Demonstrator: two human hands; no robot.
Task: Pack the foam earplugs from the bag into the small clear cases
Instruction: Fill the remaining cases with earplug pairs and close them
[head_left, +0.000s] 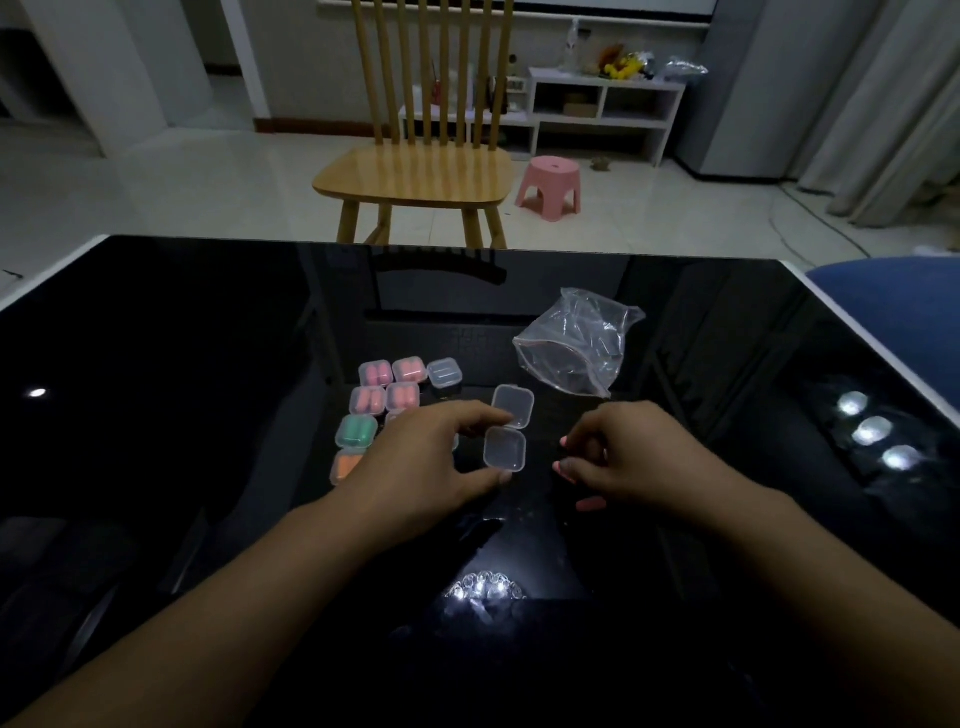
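Observation:
An open, empty clear case (506, 428) lies on the black glass table (208, 364), lid hinged back. My left hand (441, 457) steadies it with thumb and forefinger on its left edge. My right hand (623, 452) hovers just right of the case, fingers pinched on pink earplugs (563, 465); one more pink earplug (591, 503) shows beneath it. The clear plastic bag (576, 345) lies crumpled behind the hands. Several shut cases (387, 395) holding pink, green and orange earplugs sit in rows at the left, partly hidden by my left hand.
A wooden chair (415, 171) stands beyond the table's far edge, with a pink stool (549, 187) beside it. A blue cushion (893, 291) sits past the table's right edge. Lamp reflections glare on the glass at right and near me.

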